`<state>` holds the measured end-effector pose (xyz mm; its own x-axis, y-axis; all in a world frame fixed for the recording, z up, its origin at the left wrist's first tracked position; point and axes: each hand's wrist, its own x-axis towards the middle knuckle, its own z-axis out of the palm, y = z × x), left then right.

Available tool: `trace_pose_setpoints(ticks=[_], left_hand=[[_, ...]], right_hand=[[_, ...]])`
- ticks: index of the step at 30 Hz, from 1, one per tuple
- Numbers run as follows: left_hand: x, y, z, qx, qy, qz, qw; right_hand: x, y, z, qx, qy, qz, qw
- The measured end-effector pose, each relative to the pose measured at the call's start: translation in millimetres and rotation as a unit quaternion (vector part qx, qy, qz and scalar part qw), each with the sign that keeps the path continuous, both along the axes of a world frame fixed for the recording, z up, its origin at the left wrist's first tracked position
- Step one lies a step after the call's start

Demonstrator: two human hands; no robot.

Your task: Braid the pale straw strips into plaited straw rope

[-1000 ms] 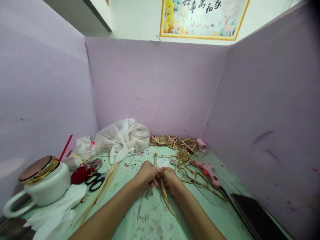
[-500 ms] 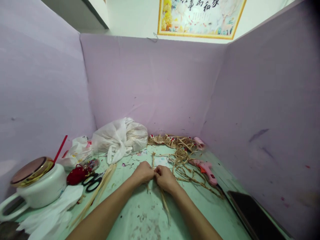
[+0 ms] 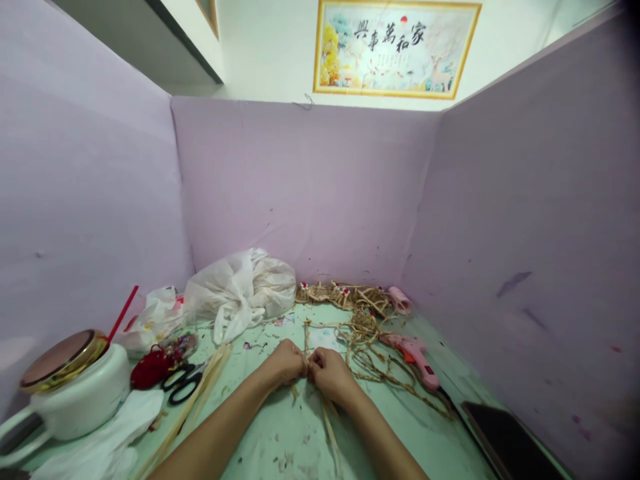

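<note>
Both my hands meet over the middle of the green table (image 3: 280, 433), fingers pinched on a straw-coloured braided cord (image 3: 307, 337). My left hand (image 3: 287, 362) is closed around it from the left, and my right hand (image 3: 327, 375) pinches right beside it. The cord's upper part runs away from me above the hands, and loose pale strands (image 3: 331, 433) trail out below toward me. My fingers hide the point where the strands cross. To the right, a tangled heap of similar cord (image 3: 373, 347) lies close to my right hand.
On the left are black-handled scissors (image 3: 184, 383), a bundle of pale strips (image 3: 200, 393), red yarn (image 3: 151, 368) and a white mug (image 3: 83, 393) with a lid. A white plastic bag (image 3: 243, 290) sits behind. A pink glue gun (image 3: 417, 360) and dark phone-like slab (image 3: 505, 440) are at right.
The view has tipped upward, so the table things sit lower and more of the wall picture shows. Both hands stay closed together on the cord, with little visible shift.
</note>
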<state>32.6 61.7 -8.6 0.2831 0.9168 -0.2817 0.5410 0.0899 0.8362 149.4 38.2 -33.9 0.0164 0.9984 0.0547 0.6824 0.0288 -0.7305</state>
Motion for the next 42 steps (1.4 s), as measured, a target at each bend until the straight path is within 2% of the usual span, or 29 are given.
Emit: trace_pose_setpoints(ticks=[13, 19, 22, 29, 34, 39, 42], left_hand=[[1, -2, 0.5, 0.002, -0.025, 0.020, 0.999], [2, -3, -1.5, 0.027, -0.005, 0.025, 0.999], [1, 1, -5.4, 0.036, 0.006, 0.019, 0.999], [1, 7, -11.1, 0.072, 0.035, -0.010, 0.997], [4, 2, -5.5, 0.019, 0.011, 0.010, 1.000], [8, -4, 2.1, -0.068, -0.050, 0.081, 0.993], [8, -5, 6.9, -0.104, -0.055, 0.092, 0.989]], right_hand=[[-2, -1, -1.7, 0.017, 0.010, -0.003, 1.000], [-2, -2, -3.8, 0.026, 0.017, 0.002, 1.000], [-2, -3, 1.2, 0.030, -0.014, 0.002, 0.999], [-6, -13, 21.3, 0.011, -0.133, -0.066, 0.989], [-9, -17, 29.2, -0.004, -0.175, -0.099, 0.980], [-19, -22, 31.3, -0.005, -0.181, -0.094, 0.979], [-26, -26, 32.3, -0.005, -0.187, -0.090, 0.978]])
